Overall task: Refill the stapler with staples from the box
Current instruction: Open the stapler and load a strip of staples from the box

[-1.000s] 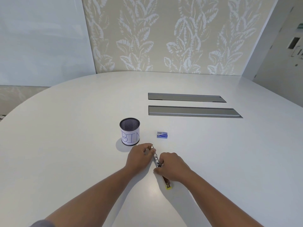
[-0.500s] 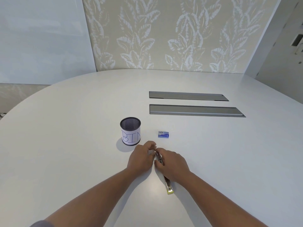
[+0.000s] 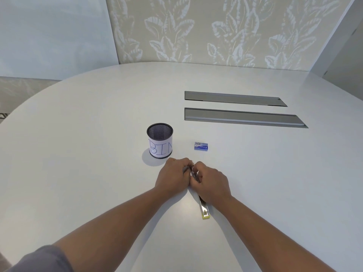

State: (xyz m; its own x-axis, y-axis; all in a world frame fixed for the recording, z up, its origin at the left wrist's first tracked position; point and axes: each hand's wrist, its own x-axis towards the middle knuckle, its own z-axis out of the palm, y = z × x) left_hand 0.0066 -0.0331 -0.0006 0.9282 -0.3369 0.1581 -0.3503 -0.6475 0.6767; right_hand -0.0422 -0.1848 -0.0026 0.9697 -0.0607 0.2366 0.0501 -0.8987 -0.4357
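White tabletop (image 3: 78,154) fills the view, curved at its far edge, with leaf-patterned wall behind.

Nearest, at 6 o'clock from the hands, the stapler (image 3: 204,210) lies opened out flat on the table, its yellow-tipped end pointing toward the person. Its far half runs up under both hands. The right hand (image 3: 211,184) has its fingers curled over the middle of the stapler, and the left hand (image 3: 172,175) has its fingers curled at the far end, touching the right hand. Exactly what the fingertips pinch there is hidden, though thin metal shows between the 2 hands.

Further out, at 12 o'clock from the hands, the small blue box (image 3: 201,146) of staples sits shut and apart from them. At 11 o'clock stands a mesh cup (image 3: 160,141) labelled BIN. Beyond, at 1 o'clock, are 2 grey slots (image 3: 235,116) set in the table.

Risks, as I judge them: the spring-loaded pusher could snap back on a fingertip if the grip slips. Any loose strip may break and scatter. The stapler could skid on this smooth surface. The box is not yet opened.
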